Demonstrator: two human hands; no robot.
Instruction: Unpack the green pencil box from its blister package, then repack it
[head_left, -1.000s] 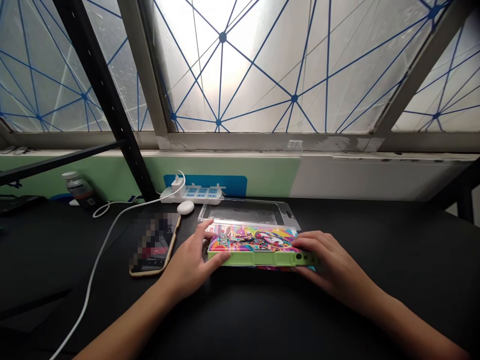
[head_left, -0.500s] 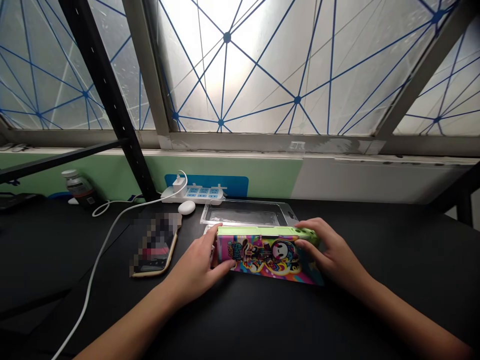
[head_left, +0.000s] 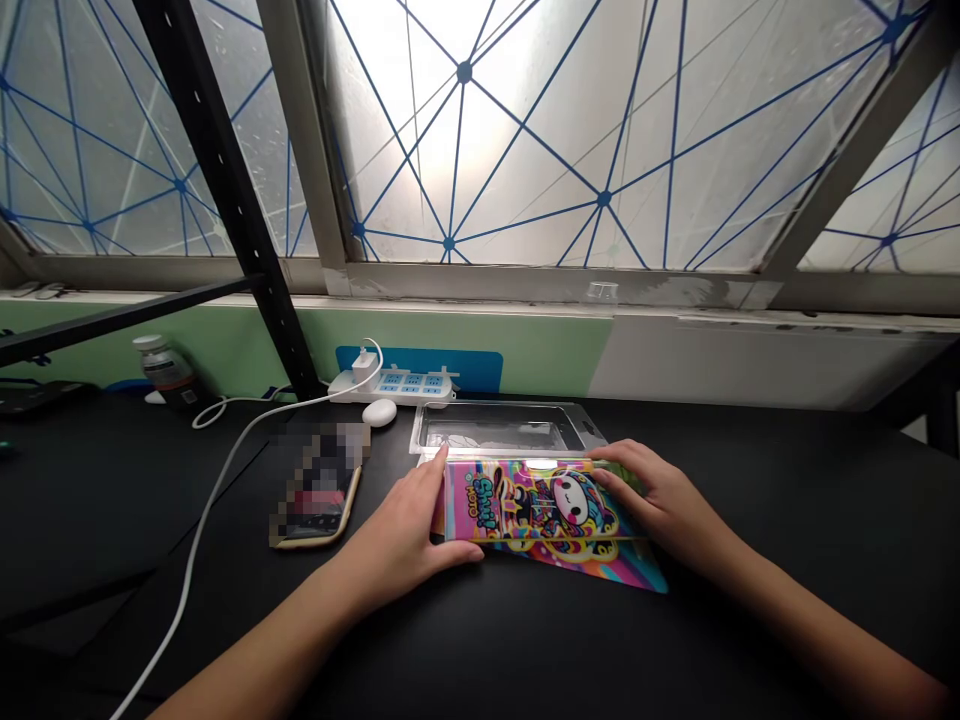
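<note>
Both my hands hold a colourful cartoon-printed phone case (head_left: 536, 503) on the black table (head_left: 787, 520). My left hand (head_left: 409, 530) grips its left end, thumb under the front edge and fingers along the side. My right hand (head_left: 660, 505) grips its right end with curled fingers. The case's printed face is turned up toward me, its front edge resting near the table. A colourful insert card (head_left: 600, 565) lies beneath it. Just behind the case lies a clear plastic package tray (head_left: 499, 428).
A phone (head_left: 319, 490) lies left of my left hand. Behind it are a white power strip (head_left: 397, 385), a small white earbud case (head_left: 379, 412) and a white cable (head_left: 202, 520) running toward me. A bottle (head_left: 169, 375) stands far left. A black rack post (head_left: 225, 190) rises at left.
I have rolled the case toward me: its green side edge faced me first, then stood on top, and now the printed face shows. Both hands kept their grip.
</note>
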